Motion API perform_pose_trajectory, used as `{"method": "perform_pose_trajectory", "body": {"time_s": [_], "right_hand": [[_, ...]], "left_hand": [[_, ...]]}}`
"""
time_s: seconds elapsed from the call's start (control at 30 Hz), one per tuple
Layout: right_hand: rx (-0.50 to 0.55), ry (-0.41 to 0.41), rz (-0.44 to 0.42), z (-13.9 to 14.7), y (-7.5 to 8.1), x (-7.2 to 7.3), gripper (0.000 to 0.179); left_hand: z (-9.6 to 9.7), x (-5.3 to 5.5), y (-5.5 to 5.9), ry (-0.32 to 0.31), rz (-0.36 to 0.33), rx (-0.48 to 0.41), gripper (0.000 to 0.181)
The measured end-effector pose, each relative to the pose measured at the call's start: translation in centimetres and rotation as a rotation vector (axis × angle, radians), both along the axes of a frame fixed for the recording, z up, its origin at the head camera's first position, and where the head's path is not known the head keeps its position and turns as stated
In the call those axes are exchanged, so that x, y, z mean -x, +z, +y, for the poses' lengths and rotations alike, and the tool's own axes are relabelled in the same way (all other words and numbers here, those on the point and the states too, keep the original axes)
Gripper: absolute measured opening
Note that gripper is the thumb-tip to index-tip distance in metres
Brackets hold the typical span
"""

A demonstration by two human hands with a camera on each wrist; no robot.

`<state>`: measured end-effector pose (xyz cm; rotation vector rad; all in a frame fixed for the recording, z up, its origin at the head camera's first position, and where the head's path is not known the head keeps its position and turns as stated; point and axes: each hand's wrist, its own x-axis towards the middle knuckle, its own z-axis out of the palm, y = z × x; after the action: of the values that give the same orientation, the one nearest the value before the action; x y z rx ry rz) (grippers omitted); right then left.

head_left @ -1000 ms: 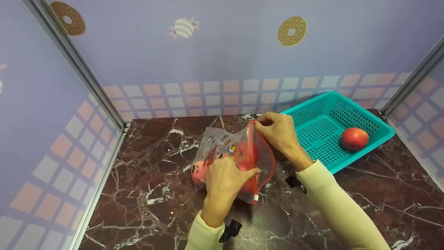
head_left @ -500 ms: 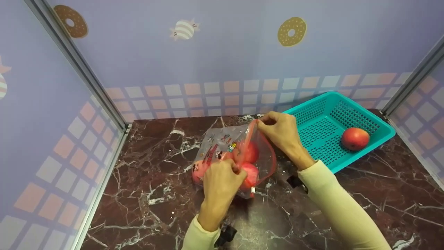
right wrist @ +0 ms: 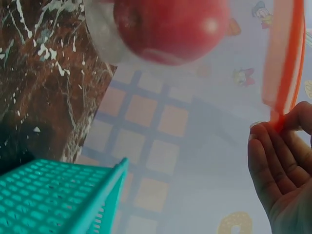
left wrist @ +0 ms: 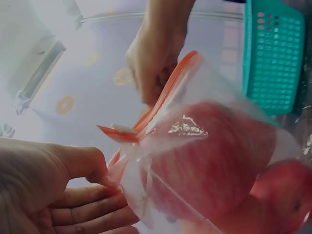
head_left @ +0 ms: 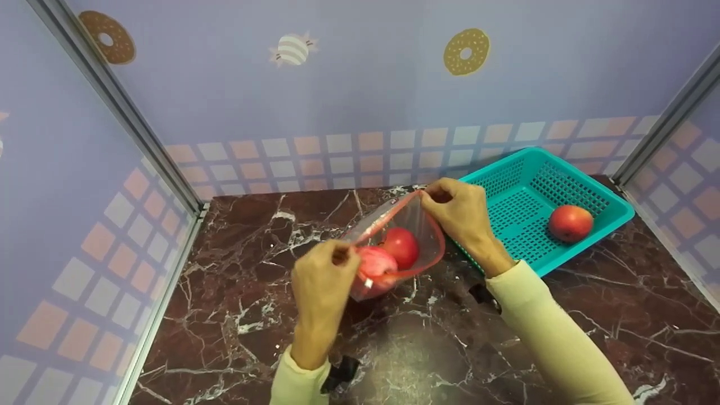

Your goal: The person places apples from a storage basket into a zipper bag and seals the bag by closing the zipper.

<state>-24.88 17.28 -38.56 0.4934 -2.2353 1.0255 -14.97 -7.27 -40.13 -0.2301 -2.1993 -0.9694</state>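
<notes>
A clear zip bag (head_left: 388, 215) with orange edging lies tilted on the counter, its mouth spread wide toward me. Inside it, a red apple (head_left: 401, 247) sits behind another apple (head_left: 376, 265) in the head view. My left hand (head_left: 322, 281) pinches the near left corner of the mouth between thumb and index finger; in the left wrist view the other fingers of this hand (left wrist: 63, 180) extend below the pinch. At the far right corner, my right hand (head_left: 461, 212) pinches the orange edge. Plastic covers a large apple (left wrist: 204, 156) in the left wrist view.
A teal perforated basket (head_left: 514, 219) stands on the right, just beyond my right hand, with one apple (head_left: 571, 223) in it. The dark marbled counter (head_left: 242, 315) is bounded by a patterned back wall (head_left: 360, 84) and side walls.
My left hand has gone from lying over the bag to pinching its edge and pulling it left, so the mouth has widened and the apples show. My right hand has kept its pinch.
</notes>
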Motion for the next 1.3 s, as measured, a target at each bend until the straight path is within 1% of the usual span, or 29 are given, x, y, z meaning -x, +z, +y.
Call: {"method": "perform_pose_trajectory", "body": {"time_s": [0.07,0.13,0.2,0.23,0.3,0.33,0.4,0.47,0.5,0.57,0.6,0.67,0.73,0.77,0.8,0.83,0.87,0.9,0.93,0.97,1.0,1.03,1.1,1.17,1.27,1.3], "right_hand": [[-0.025,0.009,0.073,-0.1,0.1,-0.1,0.005],[-0.042,0.017,0.131,-0.1,0.3,-0.3,0.004],[-0.045,0.024,0.152,-0.2,0.6,-0.6,0.004],[-0.042,0.024,0.141,-0.3,0.8,-0.7,0.004],[-0.006,0.022,0.061,-0.5,1.2,-0.8,0.004],[0.033,0.024,-0.006,-0.5,1.4,-0.9,0.005],[0.173,0.052,-0.184,-0.6,1.8,-0.9,0.008],[0.36,0.088,-0.356,-0.7,2.1,-0.7,0.009],[0.459,0.108,-0.424,-0.7,2.1,-0.5,0.01],[0.633,0.146,-0.518,-0.9,2.2,-0.2,0.011],[0.688,0.159,-0.542,-1.0,2.2,0.0,0.012],[0.759,0.17,-0.561,-1.0,2.1,0.3,0.013],[0.8,0.169,-0.559,-1.0,1.9,0.5,0.013],[0.813,0.165,-0.556,-1.0,1.8,0.6,0.014],[0.819,0.158,-0.553,-0.9,1.8,0.7,0.015],[0.827,0.154,-0.549,-0.8,1.7,0.8,0.015],[0.83,0.149,-0.544,-0.7,1.7,0.8,0.015],[0.831,0.147,-0.538,-0.6,1.7,0.8,0.016],[0.827,0.147,-0.534,-0.5,1.6,0.8,0.016],[0.822,0.148,-0.528,-0.4,1.6,0.9,0.017],[0.814,0.149,-0.522,-0.3,1.6,0.9,0.018],[0.803,0.152,-0.514,-0.2,1.6,0.9,0.018],[0.78,0.162,-0.494,-0.1,1.5,0.9,0.019],[0.743,0.175,-0.461,0.1,1.4,0.8,0.021],[0.656,0.185,-0.387,0.3,1.2,0.8,0.022],[0.614,0.179,-0.356,0.4,1.1,0.8,0.022]], "left_hand": [[-0.7,0.4,0.6,0.015,0.03,-0.007,0.01],[-1.4,1.0,1.1,0.047,0.058,-0.009,0.007],[-2.1,1.7,1.4,0.101,0.066,-0.018,0.003],[-2.3,2.1,1.5,0.129,0.061,-0.024,0.003],[-2.6,2.7,1.4,0.165,0.041,-0.036,0.01],[-2.6,3.0,1.2,0.175,0.026,-0.043,0.014],[-2.5,3.4,0.7,0.172,-0.007,-0.064,0.019],[-2.2,3.7,0.2,0.125,-0.032,-0.113,0.021],[-2.1,3.8,-0.1,0.094,-0.042,-0.148,0.021],[-1.8,3.7,-0.4,0.009,-0.066,-0.236,0.021],[-1.7,3.6,-0.6,-0.048,-0.077,-0.284,0.02],[-1.7,3.3,-0.8,-0.179,-0.097,-0.361,0.018],[-1.9,2.9,-1.1,-0.338,-0.117,-0.394,0.015],[-2.2,2.7,-1.4,-0.409,-0.127,-0.377,0.021],[-2.4,2.4,-1.6,-0.474,-0.131,-0.334,0.032],[-2.6,2.2,-1.9,-0.522,-0.124,-0.268,0.043],[-2.7,2.0,-2.2,-0.558,-0.107,-0.19,0.055],[-2.8,1.9,-2.5,-0.583,-0.079,-0.114,0.061],[-2.8,1.8,-2.8,-0.592,-0.038,-0.045,0.065],[-2.8,1.7,-3.2,-0.586,0.012,0.008,0.063],[-2.7,1.8,-3.5,-0.576,0.066,0.037,0.057],[-2.7,1.8,-3.8,-0.566,0.118,0.04,0.048],[-2.6,2.1,-4.2,-0.553,0.199,-0.009,0.033],[-2.7,2.3,-4.4,-0.53,0.25,-0.078,0.028],[-3.0,2.7,-4.3,-0.487,0.268,-0.163,0.024],[-3.2,2.9,-4.2,-0.46,0.265,-0.184,0.023]]}}
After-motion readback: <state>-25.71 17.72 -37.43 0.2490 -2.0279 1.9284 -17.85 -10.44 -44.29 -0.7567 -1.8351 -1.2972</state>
